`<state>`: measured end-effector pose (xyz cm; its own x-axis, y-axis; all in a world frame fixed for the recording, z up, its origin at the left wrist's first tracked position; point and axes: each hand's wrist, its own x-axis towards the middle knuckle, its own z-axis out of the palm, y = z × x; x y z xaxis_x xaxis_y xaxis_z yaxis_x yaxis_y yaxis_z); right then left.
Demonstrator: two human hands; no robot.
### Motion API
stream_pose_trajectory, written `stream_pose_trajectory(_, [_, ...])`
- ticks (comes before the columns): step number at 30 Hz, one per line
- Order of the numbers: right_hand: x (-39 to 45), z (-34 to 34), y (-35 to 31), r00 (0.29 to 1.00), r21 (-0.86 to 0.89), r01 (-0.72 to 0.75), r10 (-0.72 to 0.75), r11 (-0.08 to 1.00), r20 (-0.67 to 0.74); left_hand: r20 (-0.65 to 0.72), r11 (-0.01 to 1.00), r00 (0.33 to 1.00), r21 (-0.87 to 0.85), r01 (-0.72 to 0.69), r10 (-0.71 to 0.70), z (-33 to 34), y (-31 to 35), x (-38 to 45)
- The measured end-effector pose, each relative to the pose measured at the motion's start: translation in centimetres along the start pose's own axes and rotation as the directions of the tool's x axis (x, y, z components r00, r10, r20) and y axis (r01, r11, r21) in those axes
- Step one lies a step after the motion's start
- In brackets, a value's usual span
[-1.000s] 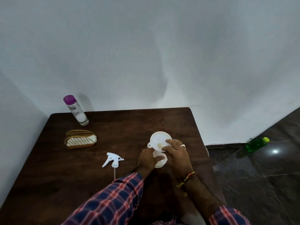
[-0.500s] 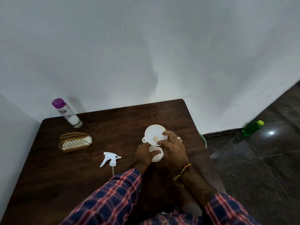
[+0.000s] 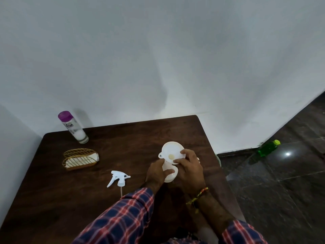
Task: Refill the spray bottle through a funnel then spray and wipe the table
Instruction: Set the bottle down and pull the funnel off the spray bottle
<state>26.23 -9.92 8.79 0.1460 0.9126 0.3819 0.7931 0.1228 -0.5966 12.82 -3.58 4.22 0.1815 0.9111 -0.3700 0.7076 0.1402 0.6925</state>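
No legible text. The clear cylindrical plastic bottle with purple cap (image 3: 73, 127) bears a label, too blurred to read.

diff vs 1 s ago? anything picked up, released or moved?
Nothing was taken or let go. The left hand holds the white bottle as before, and the right hand pinches the funnel rim atop it. Only the camera view shifted. The sprayer head, purple-capped bottle and wire holder stayed put.

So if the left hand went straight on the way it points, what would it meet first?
Probably nothing new: the left hand already grips the white bottle under the funnel, with the right hand just beyond.
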Motion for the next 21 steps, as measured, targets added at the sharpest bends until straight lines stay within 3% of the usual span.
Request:
stream_pose_trajectory(2, [0.2, 0.2, 0.0, 0.999, 0.001, 0.001, -0.001, 1.000, 0.036, -0.008, 1.000, 1.000, 0.002, -0.010, 0.010, -0.1, 0.0, 0.0])
stream_pose_trajectory(4, [0.4, 0.4, 0.0, 0.992, 0.008, -0.104, 0.103, 0.995, 0.073, -0.013, 0.999, 0.999, 0.019, -0.030, 0.030, -0.1, 0.0, -0.1])
stream_pose_trajectory(6, [1.0, 0.4, -0.3, 0.982, 0.017, -0.188, 0.188, 0.982, 0.022, -0.009, 0.996, 0.997, 0.036, -0.077, 0.078, -0.2, 0.1, -0.2])
stream_pose_trajectory(13, [3.2, -1.6, -3.2, 0.970, 0.077, -0.191, 0.200, 0.979, -0.135, 0.014, 0.990, 0.990, -0.043, -0.137, 0.138, -1.4, -1.4, -1.0])
stream_pose_trajectory(15, [3.8, -1.9, -4.0, 0.964, 0.165, -0.212, 0.234, 0.963, -0.128, -0.057, 0.981, 0.987, -0.112, -0.157, 0.151, -2.8, -2.6, -2.1])
stream_pose_trajectory(17, [4.6, -1.8, -5.3, 0.958, 0.268, -0.238, 0.271, 0.933, -0.093, -0.212, 0.975, 0.969, -0.152, -0.161, 0.127, -4.6, -4.2, -3.1])
stream_pose_trajectory(21, [6.4, 0.9, -8.3, 0.952, 0.374, -0.282, 0.307, 0.883, -0.007, -0.527, 0.984, 0.846, -0.175, -0.012, -0.084, -8.7, -8.6, -4.4])
